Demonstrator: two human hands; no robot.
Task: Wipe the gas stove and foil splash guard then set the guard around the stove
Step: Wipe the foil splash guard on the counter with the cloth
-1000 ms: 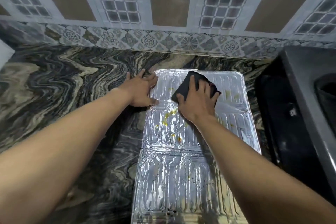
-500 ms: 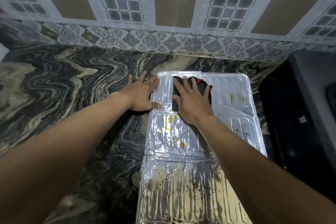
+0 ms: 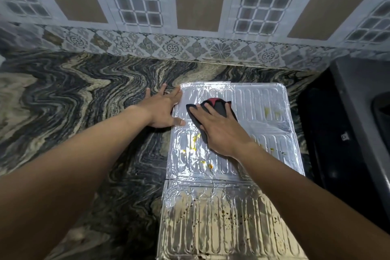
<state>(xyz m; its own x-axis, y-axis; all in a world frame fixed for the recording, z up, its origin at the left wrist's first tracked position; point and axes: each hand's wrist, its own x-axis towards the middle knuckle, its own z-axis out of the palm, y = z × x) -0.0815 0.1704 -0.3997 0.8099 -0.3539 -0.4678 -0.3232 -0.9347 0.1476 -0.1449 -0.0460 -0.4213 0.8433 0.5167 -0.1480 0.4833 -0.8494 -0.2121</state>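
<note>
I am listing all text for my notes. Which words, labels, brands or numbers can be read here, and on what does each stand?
None can be read.
The foil splash guard, the cloth and the wall tiles show only patterns.
A small pale tag on the dark appliance at right is too small to read.

A single view — a wide-angle camera worn on the person's head, facing forward and down, close over the foil splash guard (image 3: pixel 213 219) on the marble counter (image 3: pixel 84 107) (tiled wall (image 3: pixel 200 6) across the top edge).
</note>
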